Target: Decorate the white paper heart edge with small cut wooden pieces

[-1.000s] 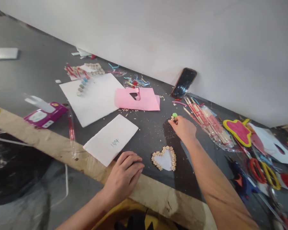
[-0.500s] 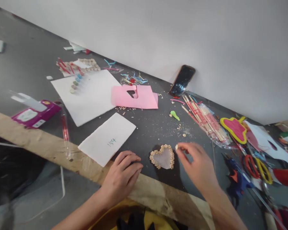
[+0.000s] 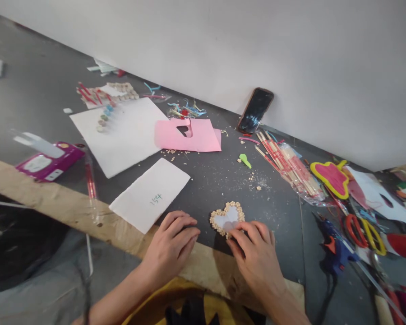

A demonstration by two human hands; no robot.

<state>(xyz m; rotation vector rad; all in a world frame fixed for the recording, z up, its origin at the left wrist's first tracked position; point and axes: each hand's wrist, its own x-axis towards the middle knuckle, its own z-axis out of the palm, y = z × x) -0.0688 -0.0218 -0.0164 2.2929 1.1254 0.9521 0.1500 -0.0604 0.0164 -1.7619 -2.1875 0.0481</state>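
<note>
A white paper heart (image 3: 225, 220) edged with small pale bead-like pieces lies flat on the dark table near its front edge. Thumb and forefinger of my right hand (image 3: 257, 253) are closed together at the heart's lower point, touching its rim; whatever is between the fingertips is hidden. To the left, my left hand (image 3: 174, 239) rests near the table edge, loosely curved and open with nothing in it. Beyond that hand is a white card (image 3: 152, 194) marked 154.
Pink folded paper (image 3: 196, 135), a large white sheet (image 3: 122, 135) and a leaning phone (image 3: 256, 110) are farther back. On the right lie wrapped sticks (image 3: 294, 176), a blue glue gun (image 3: 336, 248) and scissors (image 3: 357, 230). A purple device (image 3: 50, 160) sits left.
My right hand has moved left and down from beside the heart to its lower tip. The small pale piece it pinched is now out of sight. My left hand has barely moved.
</note>
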